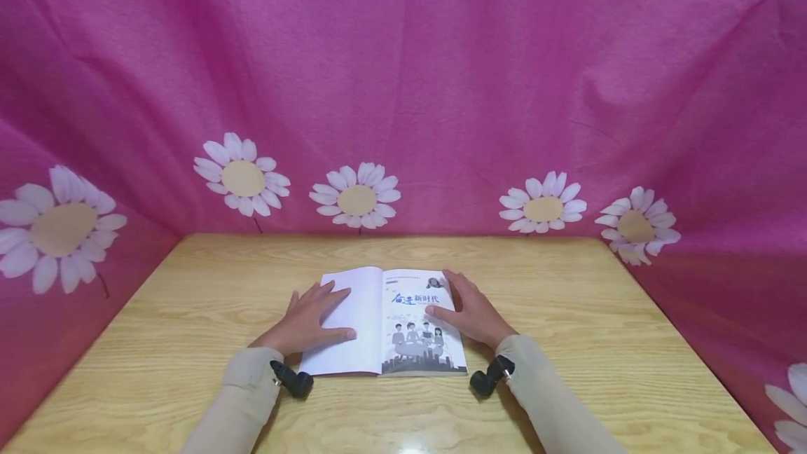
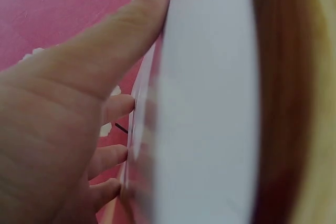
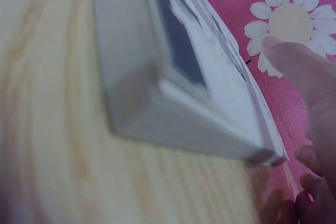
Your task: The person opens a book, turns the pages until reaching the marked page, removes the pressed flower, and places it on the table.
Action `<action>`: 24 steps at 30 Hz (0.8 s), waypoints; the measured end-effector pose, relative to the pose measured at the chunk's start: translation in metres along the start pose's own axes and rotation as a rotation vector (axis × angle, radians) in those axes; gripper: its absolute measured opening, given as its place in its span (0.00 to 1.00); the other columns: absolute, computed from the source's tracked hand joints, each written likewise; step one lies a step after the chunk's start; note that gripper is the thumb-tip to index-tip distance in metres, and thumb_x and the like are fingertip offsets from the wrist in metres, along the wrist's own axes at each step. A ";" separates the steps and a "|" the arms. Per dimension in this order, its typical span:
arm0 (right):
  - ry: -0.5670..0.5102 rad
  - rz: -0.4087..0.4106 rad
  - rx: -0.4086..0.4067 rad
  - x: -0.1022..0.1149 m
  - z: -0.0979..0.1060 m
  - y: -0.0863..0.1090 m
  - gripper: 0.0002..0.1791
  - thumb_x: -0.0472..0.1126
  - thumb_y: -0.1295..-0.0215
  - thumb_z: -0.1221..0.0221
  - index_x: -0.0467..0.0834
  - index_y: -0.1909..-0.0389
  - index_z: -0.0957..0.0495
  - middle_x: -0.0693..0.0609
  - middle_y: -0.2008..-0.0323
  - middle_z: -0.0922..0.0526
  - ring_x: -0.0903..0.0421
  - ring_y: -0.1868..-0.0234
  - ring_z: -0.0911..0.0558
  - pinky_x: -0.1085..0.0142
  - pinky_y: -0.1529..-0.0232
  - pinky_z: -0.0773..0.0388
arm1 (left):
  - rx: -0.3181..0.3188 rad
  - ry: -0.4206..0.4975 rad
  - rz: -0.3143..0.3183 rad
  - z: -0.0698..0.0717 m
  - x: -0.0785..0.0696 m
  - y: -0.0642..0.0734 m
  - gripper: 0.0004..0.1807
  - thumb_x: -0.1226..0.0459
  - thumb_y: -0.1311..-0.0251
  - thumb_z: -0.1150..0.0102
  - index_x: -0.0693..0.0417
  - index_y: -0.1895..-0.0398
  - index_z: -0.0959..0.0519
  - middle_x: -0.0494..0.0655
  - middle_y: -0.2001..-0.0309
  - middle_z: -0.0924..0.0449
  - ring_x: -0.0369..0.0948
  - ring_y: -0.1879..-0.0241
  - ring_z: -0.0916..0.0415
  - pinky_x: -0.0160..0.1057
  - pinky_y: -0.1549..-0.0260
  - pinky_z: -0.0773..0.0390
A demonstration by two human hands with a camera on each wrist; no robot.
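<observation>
An open book point(image 1: 424, 328) lies flat on the table, its left side point(image 1: 361, 300) blank white and its right page printed with blue lettering and grey cartoon figures. My left hand point(image 1: 307, 319) rests on the blank side with spread fingers; the left wrist view shows its thumb point(image 2: 118, 38) along the white page point(image 2: 210, 98). At the book's right edge is my right hand point(image 1: 476, 314), its thumb reaching over the printed page. In the right wrist view that thumb point(image 3: 299, 66) is straight, beside the thick page block point(image 3: 199, 129); the other fingers are partly hidden.
The wooden table point(image 1: 536, 272) extends around the book on all sides. A pink cloth point(image 1: 403, 90) with white daisies hangs behind and at both sides of it. Small black devices point(image 1: 296, 380) are strapped at both wrists over beige sleeves.
</observation>
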State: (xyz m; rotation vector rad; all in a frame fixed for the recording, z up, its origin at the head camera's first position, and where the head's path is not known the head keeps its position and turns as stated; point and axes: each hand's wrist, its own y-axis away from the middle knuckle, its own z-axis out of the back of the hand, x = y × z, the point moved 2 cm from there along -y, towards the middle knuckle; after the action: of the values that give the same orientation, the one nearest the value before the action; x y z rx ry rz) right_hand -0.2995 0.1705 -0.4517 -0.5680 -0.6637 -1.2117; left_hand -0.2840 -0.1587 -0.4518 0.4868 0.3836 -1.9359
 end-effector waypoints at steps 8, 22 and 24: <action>0.080 0.002 0.014 -0.001 -0.005 -0.005 0.60 0.72 0.53 0.36 0.51 0.24 0.51 0.52 0.25 0.49 0.48 0.24 0.57 0.45 0.28 0.57 | -0.028 -0.006 0.013 -0.007 0.002 0.001 0.49 0.31 0.50 0.43 0.41 0.27 0.39 0.53 0.25 0.50 0.57 0.25 0.64 0.63 0.33 0.72; 0.113 -0.024 -0.007 -0.001 -0.012 -0.003 0.61 0.73 0.54 0.36 0.51 0.24 0.51 0.51 0.25 0.48 0.47 0.25 0.51 0.43 0.30 0.52 | -0.043 -0.028 0.017 -0.010 0.006 0.001 0.48 0.30 0.51 0.43 0.40 0.27 0.38 0.53 0.25 0.49 0.57 0.25 0.64 0.64 0.33 0.71; 0.080 -0.021 -0.014 -0.002 -0.011 -0.005 0.60 0.73 0.54 0.37 0.52 0.24 0.51 0.51 0.25 0.47 0.47 0.25 0.49 0.43 0.30 0.50 | -0.043 -0.031 0.019 -0.009 0.005 0.000 0.48 0.30 0.51 0.44 0.40 0.27 0.38 0.53 0.25 0.49 0.57 0.25 0.64 0.64 0.33 0.71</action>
State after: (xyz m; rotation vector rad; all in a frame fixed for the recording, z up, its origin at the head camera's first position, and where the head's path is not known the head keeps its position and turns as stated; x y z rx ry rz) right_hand -0.3026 0.1633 -0.4606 -0.5223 -0.5956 -1.2533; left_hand -0.2843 -0.1587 -0.4623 0.4304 0.3978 -1.9109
